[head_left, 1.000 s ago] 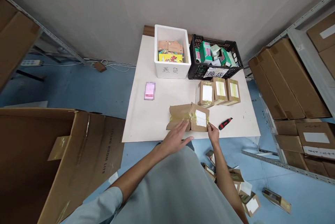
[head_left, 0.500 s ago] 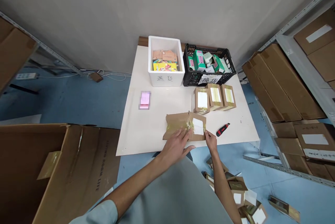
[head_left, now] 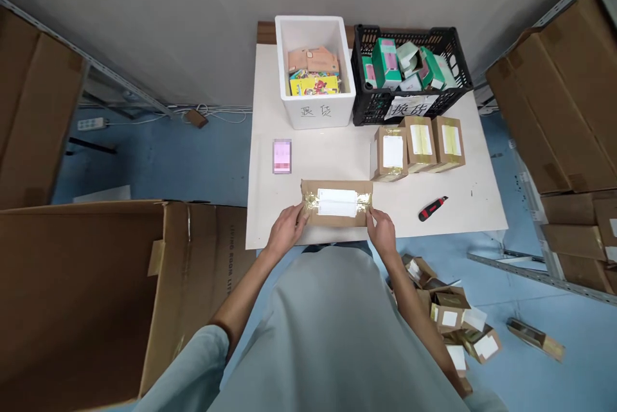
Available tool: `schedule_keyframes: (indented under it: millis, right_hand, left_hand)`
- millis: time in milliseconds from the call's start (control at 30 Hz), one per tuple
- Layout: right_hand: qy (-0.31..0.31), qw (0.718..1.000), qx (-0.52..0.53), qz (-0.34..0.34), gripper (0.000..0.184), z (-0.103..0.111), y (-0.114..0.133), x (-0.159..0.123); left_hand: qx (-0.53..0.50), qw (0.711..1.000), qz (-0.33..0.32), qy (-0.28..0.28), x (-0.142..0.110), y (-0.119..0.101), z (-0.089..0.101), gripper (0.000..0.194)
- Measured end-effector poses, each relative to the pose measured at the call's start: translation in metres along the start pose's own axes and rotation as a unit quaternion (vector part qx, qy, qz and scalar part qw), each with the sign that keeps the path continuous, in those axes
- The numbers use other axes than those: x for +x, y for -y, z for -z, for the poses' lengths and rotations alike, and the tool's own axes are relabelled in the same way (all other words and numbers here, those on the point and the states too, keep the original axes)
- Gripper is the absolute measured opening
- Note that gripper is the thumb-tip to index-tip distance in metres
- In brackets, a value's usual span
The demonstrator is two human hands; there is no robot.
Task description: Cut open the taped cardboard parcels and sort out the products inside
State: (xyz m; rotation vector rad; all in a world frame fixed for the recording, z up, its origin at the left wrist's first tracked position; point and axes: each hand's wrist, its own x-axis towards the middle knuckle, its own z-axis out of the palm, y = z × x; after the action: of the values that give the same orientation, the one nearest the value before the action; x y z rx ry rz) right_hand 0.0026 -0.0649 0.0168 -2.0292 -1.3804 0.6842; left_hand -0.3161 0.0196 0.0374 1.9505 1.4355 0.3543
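Observation:
A long cardboard box (head_left: 362, 193) lies at the table's front edge, a white label on its face and yellowish tape at both ends. It looks low and flat; what it holds, if anything, is hidden. My left hand (head_left: 286, 231) grips its left end, fingers curled at the corner. At the right end my right hand (head_left: 382, 231) pinches the lower corner. A red and black utility knife (head_left: 432, 209) rests on the table right of my right hand. Behind the box stand three small taped cartons (head_left: 392, 153) with white labels.
On the white table (head_left: 328, 153) stand a white foam bin (head_left: 315, 110) with packages and a black crate (head_left: 366, 107) with green boxes. A pink blurred item (head_left: 282, 156) lies left. A large open carton (head_left: 202, 270) is at left; discarded boxes (head_left: 450, 309) litter the floor right.
My left hand has moved from the top of the box to its left end. The box has turned, its label face now up between both hands. My view has tilted down.

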Motion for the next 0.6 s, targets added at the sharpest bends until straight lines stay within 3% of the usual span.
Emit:
schedule_keyframes:
  millis: [200, 400, 600]
  right_hand:
    - [0.028, 0.994, -0.042, 0.094, 0.043, -0.007, 0.067, -0.014]
    - [0.063, 0.98, -0.057, 0.18, 0.043, -0.03, 0.14, -0.02]
    - [0.081, 0.981, -0.063, 0.162, 0.054, -0.048, 0.163, -0.017]
  left_hand:
    - [-0.005, 0.998, 0.037, -0.052, -0.01, 0.038, 0.012, 0.067]
    - [0.019, 0.995, 0.083, -0.043, -0.004, 0.076, 0.036, 0.073]
    - [0.005, 0.989, 0.143, -0.038, 0.006, 0.084, 0.046, 0.062]
